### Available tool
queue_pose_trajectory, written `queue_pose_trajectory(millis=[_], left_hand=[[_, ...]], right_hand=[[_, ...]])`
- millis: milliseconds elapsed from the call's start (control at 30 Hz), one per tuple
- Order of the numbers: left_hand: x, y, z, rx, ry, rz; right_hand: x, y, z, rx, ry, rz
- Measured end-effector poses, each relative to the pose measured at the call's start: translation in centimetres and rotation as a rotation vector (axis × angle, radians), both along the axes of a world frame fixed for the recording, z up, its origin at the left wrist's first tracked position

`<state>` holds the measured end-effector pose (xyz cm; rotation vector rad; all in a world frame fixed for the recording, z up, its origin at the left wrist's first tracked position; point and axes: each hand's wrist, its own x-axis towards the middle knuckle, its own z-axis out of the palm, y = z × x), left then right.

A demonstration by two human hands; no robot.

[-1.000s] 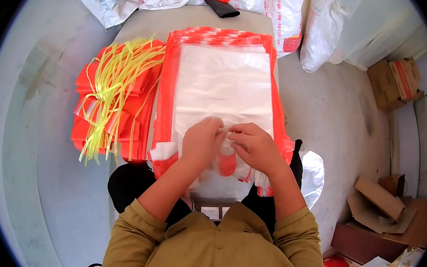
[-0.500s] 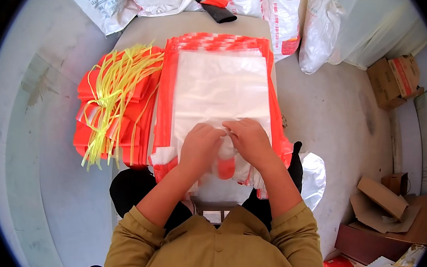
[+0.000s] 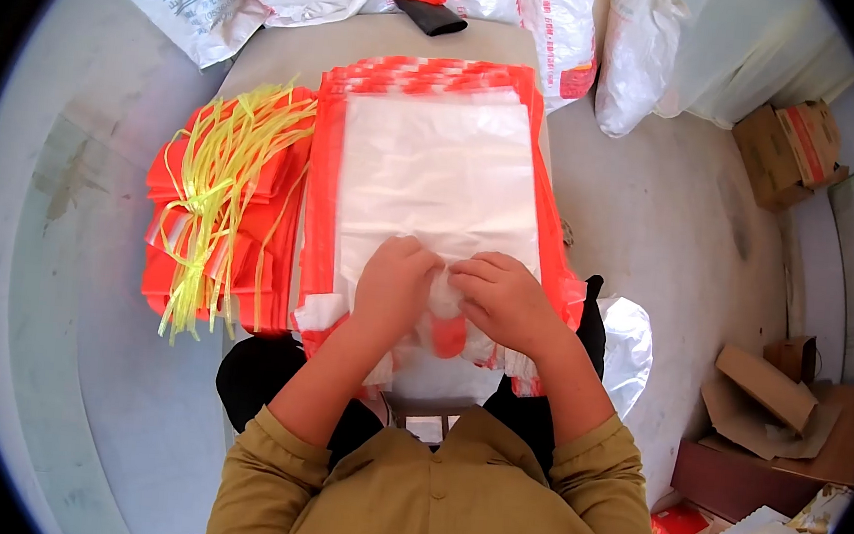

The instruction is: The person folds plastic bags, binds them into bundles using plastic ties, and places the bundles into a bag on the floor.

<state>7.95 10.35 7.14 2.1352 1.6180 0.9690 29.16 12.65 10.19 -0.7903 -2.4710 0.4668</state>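
A translucent whitish plastic bag [image 3: 440,168] lies flat on a stack of red bags [image 3: 326,179], whose red borders show around it. At its near end, my left hand [image 3: 396,283] is closed with the fingertips pinching the plastic. Close beside it on the right, my right hand [image 3: 505,295] also pinches the plastic, fingers curled. Between the hands the film is bunched, and a red patch [image 3: 448,336] shows just below. The exact grip of the fingertips is partly hidden by the hands.
Left of the stack sit folded red bags [image 3: 276,205] with yellow ties [image 3: 214,190]. White sacks [image 3: 555,36] and a black-and-red item [image 3: 429,11] are at the far edge. Cardboard boxes [image 3: 787,155] stand on the right, with an opened carton [image 3: 767,404] nearer.
My hands have moved slightly apart at the bag's near end, the right one shifting a little right and down. The whole view has shifted slightly.
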Motion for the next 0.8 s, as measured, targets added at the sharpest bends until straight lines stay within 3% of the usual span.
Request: queue_pose_trajectory(millis=[200,333,500,800], left_hand=[[-1.7,-1.5,2.7,-0.020,0.168,-0.174],[-2.7,-2.2,2.8,0.078,0.217,-0.221],[-3.0,-1.6,2.2,0.106,0.254,-0.233],[-3.0,-0.2,2.9,-0.047,0.257,-0.235]], right_hand=[[0.7,0.9,-1.5,0.045,-0.023,0.004],[0.3,1.5,-1.0,-0.027,-0.092,-0.043],[0.0,1.0,-0.4,-0.003,0.006,-0.052],[0.7,-0.4,-0.2,0.114,0.087,-0.104]])
